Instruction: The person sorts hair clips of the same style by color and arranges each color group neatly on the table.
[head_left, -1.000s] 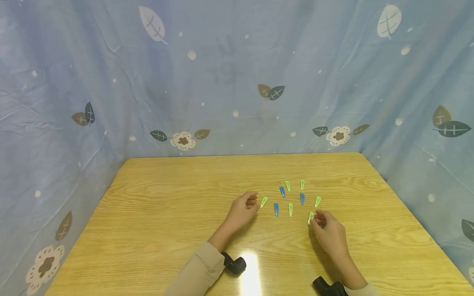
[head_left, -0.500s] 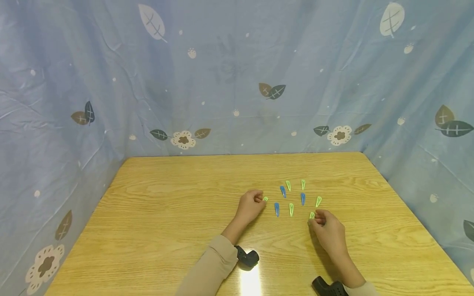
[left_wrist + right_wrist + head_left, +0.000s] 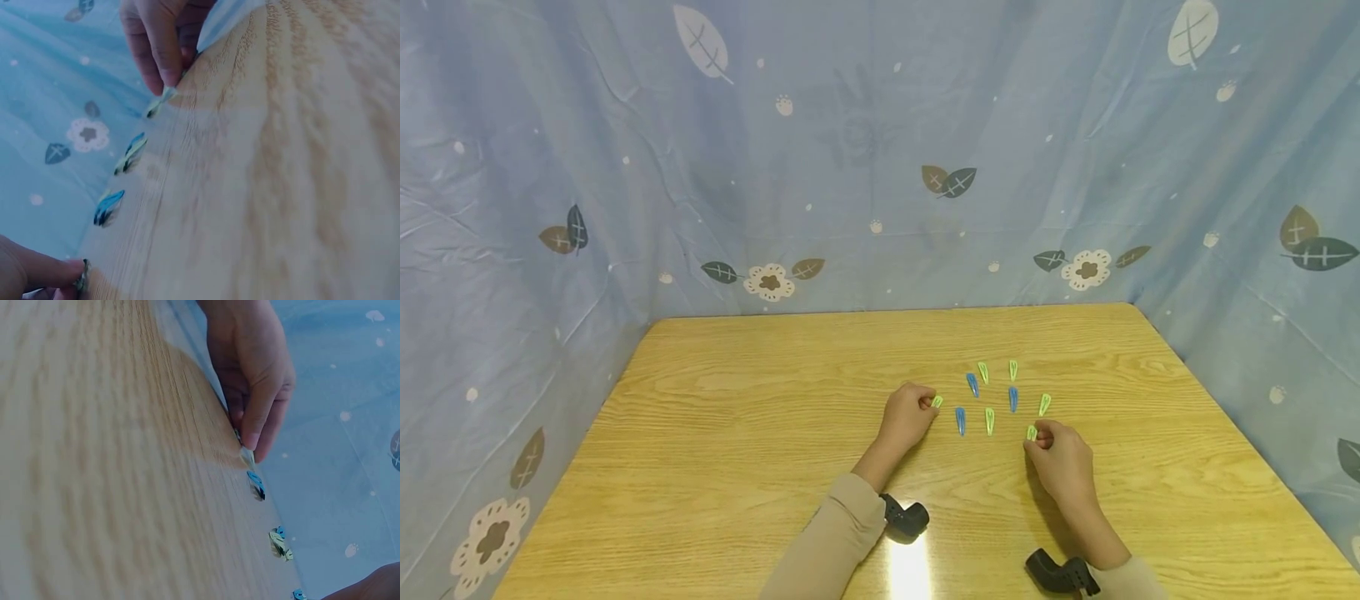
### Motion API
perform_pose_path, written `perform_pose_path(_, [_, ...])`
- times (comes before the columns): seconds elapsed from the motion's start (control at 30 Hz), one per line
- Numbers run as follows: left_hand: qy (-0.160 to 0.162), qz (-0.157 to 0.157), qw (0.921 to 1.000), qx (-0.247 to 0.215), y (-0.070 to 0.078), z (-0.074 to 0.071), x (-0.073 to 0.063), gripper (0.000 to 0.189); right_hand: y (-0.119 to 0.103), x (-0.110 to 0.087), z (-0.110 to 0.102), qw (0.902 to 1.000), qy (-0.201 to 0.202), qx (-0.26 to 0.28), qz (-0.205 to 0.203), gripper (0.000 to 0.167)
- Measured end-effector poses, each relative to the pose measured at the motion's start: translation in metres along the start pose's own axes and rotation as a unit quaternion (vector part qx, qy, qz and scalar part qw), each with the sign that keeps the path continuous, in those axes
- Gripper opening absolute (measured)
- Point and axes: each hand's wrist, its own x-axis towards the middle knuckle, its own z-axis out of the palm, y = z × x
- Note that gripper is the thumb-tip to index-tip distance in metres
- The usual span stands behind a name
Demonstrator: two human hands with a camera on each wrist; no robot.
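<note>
My left hand [image 3: 907, 417] pinches a light green snap hair clip [image 3: 937, 402] at the left of a loose group of clips. On the right side, my right hand [image 3: 1064, 462] pinches another green hair clip [image 3: 1032, 433]. In both wrist views the fingers look close to the wood. Between the hands lie three blue hair clips, one [image 3: 960, 422] nearest the left hand, another [image 3: 972, 384] behind it and a third [image 3: 1013, 399] to the right. A green clip [image 3: 989, 421] lies among them. The pinched clips are partly hidden by fingers.
Further green clips lie at the back [image 3: 983, 372] and right [image 3: 1044, 405] of the group. The wooden table [image 3: 737, 417] meets a patterned blue curtain [image 3: 850, 167] behind and at both sides. Black camera mounts [image 3: 907, 518] sit at the wrists.
My left hand has moved right and pinched the leftmost green clip, now partly covered. The right hand has stayed at its green clip, thumb and finger on it. The head view has shifted slightly.
</note>
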Motion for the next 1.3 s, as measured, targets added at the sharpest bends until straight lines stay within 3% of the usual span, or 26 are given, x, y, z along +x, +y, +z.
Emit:
perform_pose_path(0.23, [0.02,0.011,0.999,0.037,0.002,0.0,0.0,0.023,-0.002,0.0,-0.002,0.9999,-0.008,0.002,0.005,0.032])
perform_pose_path(0.33, [0.023,0.01,0.9992,0.032,-0.001,0.0,0.001,0.023,-0.001,0.0,-0.002,1.0,-0.006,0.004,0.005,0.031])
perform_pose_path(0.63, [-0.002,-0.012,0.9976,-0.069,-0.009,-0.002,0.002,0.027,0.002,0.001,0.001,0.9999,-0.008,0.003,0.01,0.031])
perform_pose_path(0.9, [0.003,-0.029,0.9834,-0.179,-0.018,-0.006,0.004,0.026,0.002,0.0,-0.002,0.9996,-0.02,0.006,0.019,0.033])
perform_pose_path(1.17, [0.008,-0.036,0.9745,-0.221,-0.025,-0.024,-0.002,0.026,-0.001,-0.001,-0.002,0.9997,-0.018,0.003,0.019,0.033])
perform_pose_path(1.3, [0.026,-0.041,0.9756,-0.214,-0.033,-0.039,-0.007,0.024,-0.001,-0.001,-0.002,0.9996,-0.018,0.003,0.02,0.032])
